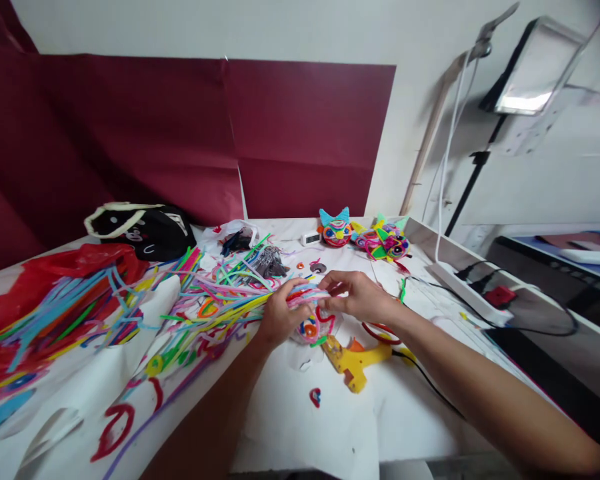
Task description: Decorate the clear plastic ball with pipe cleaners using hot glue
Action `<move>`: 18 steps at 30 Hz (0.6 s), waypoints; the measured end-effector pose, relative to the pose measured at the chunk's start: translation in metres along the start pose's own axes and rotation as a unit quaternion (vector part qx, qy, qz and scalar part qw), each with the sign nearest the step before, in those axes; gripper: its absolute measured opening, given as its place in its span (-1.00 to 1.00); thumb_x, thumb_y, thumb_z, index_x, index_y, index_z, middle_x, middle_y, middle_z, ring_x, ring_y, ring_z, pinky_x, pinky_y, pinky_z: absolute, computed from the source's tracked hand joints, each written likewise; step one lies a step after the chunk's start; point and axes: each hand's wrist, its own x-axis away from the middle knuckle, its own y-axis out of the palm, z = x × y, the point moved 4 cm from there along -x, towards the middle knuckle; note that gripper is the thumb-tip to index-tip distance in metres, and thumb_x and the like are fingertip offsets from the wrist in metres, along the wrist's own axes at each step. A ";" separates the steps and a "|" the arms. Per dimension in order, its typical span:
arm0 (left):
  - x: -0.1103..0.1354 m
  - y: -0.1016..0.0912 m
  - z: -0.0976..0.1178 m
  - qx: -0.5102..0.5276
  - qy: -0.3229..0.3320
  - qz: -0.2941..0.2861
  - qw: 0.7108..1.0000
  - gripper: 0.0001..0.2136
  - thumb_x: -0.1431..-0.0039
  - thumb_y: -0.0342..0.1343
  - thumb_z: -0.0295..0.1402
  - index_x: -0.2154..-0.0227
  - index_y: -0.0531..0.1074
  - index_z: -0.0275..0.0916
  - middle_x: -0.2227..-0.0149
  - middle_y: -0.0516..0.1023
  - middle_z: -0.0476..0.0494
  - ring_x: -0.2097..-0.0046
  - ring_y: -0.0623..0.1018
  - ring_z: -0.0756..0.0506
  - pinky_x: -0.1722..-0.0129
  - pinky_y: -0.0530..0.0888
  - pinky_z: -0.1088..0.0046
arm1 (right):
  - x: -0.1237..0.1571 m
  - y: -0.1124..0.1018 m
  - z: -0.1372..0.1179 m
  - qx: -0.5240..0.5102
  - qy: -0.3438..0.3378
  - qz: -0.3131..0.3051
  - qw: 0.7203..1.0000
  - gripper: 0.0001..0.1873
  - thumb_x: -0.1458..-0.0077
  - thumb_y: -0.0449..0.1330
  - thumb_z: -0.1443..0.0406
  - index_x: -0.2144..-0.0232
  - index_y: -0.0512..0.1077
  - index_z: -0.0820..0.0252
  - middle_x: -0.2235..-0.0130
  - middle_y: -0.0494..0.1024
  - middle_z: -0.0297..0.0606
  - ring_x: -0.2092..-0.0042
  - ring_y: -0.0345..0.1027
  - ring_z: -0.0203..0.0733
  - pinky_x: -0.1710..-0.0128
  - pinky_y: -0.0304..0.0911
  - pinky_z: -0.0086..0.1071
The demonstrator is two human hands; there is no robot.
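A round pipe-cleaner craft [309, 329] in pink, red and white, with an orange and blue eye shape on it, sits in front of me. My left hand [283, 312] is closed around its left side, thumb across the front. On its upper right, the fingertips of my right hand [356, 297] pinch the craft; whether they hold a separate strand I cannot tell. A yellow hot glue gun [357, 360] lies just below and to the right, its black cord running under my right forearm. A small red and blue coiled piece [315, 398] lies nearer to me.
Loose pipe cleaners [215, 300] are heaped on the left, beside a red plastic bag [25, 280] and a black bag [167, 233]. Finished-looking colourful crafts [336, 230] stand at the back. A white power strip [473, 297] with plugs lies on the right.
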 end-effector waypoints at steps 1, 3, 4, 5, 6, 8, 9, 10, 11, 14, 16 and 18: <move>0.000 -0.001 -0.001 0.014 -0.006 0.000 1.000 -0.46 0.15 0.14 -0.23 0.03 0.50 -0.30 0.05 0.61 -0.26 0.03 0.56 -0.30 -0.02 0.45 0.21 | 0.001 -0.001 0.001 -0.006 -0.006 0.009 1.000 -0.77 -0.03 0.33 0.25 0.21 0.54 0.15 0.27 0.67 -0.27 0.18 0.59 -0.08 0.23 0.40 -0.34; -0.001 -0.003 -0.003 0.053 -0.022 0.004 0.998 -0.46 0.14 0.16 -0.21 0.02 0.50 -0.31 0.08 0.62 -0.24 0.09 0.56 -0.27 0.08 0.46 0.27 | 0.006 -0.003 0.003 -0.015 -0.027 0.046 0.998 -0.72 -0.09 0.31 0.20 0.14 0.55 0.15 0.20 0.68 -0.22 0.12 0.58 -0.05 0.15 0.42 -0.28; -0.001 -0.004 -0.005 0.078 -0.032 0.008 0.996 -0.46 0.13 0.17 -0.20 0.03 0.50 -0.31 0.11 0.62 -0.22 0.13 0.56 -0.24 0.14 0.46 0.31 | 0.009 -0.005 0.004 -0.018 -0.041 0.069 0.997 -0.70 -0.11 0.30 0.18 0.11 0.55 0.15 0.14 0.67 -0.19 0.07 0.57 -0.04 0.09 0.42 -0.24; -0.001 -0.006 -0.007 0.102 -0.041 0.013 0.994 -0.47 0.13 0.18 -0.20 0.03 0.51 -0.30 0.14 0.63 -0.21 0.16 0.56 -0.22 0.18 0.46 0.33 | 0.013 -0.007 0.004 -0.018 -0.055 0.089 0.994 -0.68 -0.13 0.29 0.16 0.09 0.55 0.15 0.09 0.66 -0.16 0.03 0.55 -0.02 0.03 0.41 -0.20; -0.002 -0.006 -0.009 0.127 -0.051 0.019 0.990 -0.47 0.13 0.20 -0.20 0.04 0.51 -0.30 0.16 0.63 -0.19 0.18 0.56 -0.21 0.22 0.45 0.36 | 0.017 -0.008 0.004 -0.017 -0.069 0.102 0.992 -0.66 -0.14 0.28 0.15 0.06 0.54 0.14 0.04 0.65 -0.14 -0.01 0.53 -0.01 -0.02 0.40 -0.17; -0.003 -0.007 -0.014 0.187 -0.072 0.028 0.979 -0.49 0.14 0.24 -0.20 0.06 0.53 -0.29 0.18 0.64 -0.16 0.19 0.57 -0.19 0.24 0.45 0.39 | 0.026 -0.007 0.004 -0.014 -0.095 0.105 0.990 -0.60 -0.15 0.29 0.12 0.01 0.52 0.14 -0.02 0.62 -0.12 -0.06 0.51 0.00 -0.09 0.37 -0.13; -0.004 -0.007 -0.016 0.218 -0.082 0.030 0.972 -0.49 0.15 0.25 -0.20 0.06 0.53 -0.29 0.18 0.64 -0.16 0.18 0.57 -0.19 0.24 0.45 0.40 | 0.030 -0.006 0.004 -0.010 -0.108 0.103 0.989 -0.56 -0.14 0.30 0.11 -0.03 0.50 0.14 -0.05 0.60 -0.11 -0.08 0.49 0.00 -0.11 0.36 -0.12; -0.005 -0.007 -0.018 0.244 -0.091 0.030 0.965 -0.48 0.16 0.24 -0.20 0.06 0.53 -0.29 0.19 0.65 -0.17 0.17 0.58 -0.20 0.23 0.46 0.40 | 0.034 -0.004 0.004 -0.003 -0.120 0.103 0.987 -0.50 -0.12 0.32 0.10 -0.08 0.47 0.13 -0.09 0.57 -0.10 -0.11 0.47 0.01 -0.14 0.35 -0.12; -0.006 -0.007 -0.018 0.266 -0.099 0.030 0.958 -0.47 0.16 0.23 -0.19 0.06 0.53 -0.29 0.19 0.66 -0.18 0.16 0.59 -0.21 0.22 0.47 0.39 | 0.037 -0.003 0.005 0.005 -0.129 0.102 0.986 -0.43 -0.10 0.34 0.09 -0.13 0.44 0.13 -0.13 0.54 -0.08 -0.15 0.44 0.02 -0.16 0.34 -0.11; -0.007 -0.005 -0.016 0.313 -0.114 0.025 0.942 -0.44 0.17 0.17 -0.16 0.06 0.52 -0.31 0.23 0.67 -0.20 0.16 0.62 -0.23 0.19 0.52 0.33 | 0.042 0.003 0.011 0.038 -0.139 0.105 0.984 -0.23 -0.04 0.38 0.05 -0.25 0.32 0.12 -0.26 0.42 -0.02 -0.29 0.29 0.09 -0.26 0.24 -0.01; -0.007 -0.004 -0.013 0.350 -0.124 0.011 0.929 -0.49 0.16 0.14 -0.16 0.12 0.53 -0.32 0.29 0.67 -0.19 0.18 0.64 -0.23 0.20 0.54 0.31 | 0.043 0.006 0.015 0.058 -0.139 0.104 0.983 -0.13 0.00 0.40 0.03 -0.30 0.26 0.13 -0.32 0.33 0.03 -0.36 0.17 0.15 -0.32 0.15 0.07; -0.005 -0.002 -0.012 0.374 -0.136 -0.001 0.917 -0.62 0.12 0.13 -0.18 0.26 0.54 -0.31 0.42 0.64 -0.14 0.27 0.65 -0.20 0.27 0.55 0.33 | 0.044 0.009 0.019 0.072 -0.140 0.102 0.982 -0.05 0.02 0.42 0.02 -0.34 0.21 0.16 -0.36 0.27 0.07 -0.40 0.09 0.19 -0.34 0.09 0.13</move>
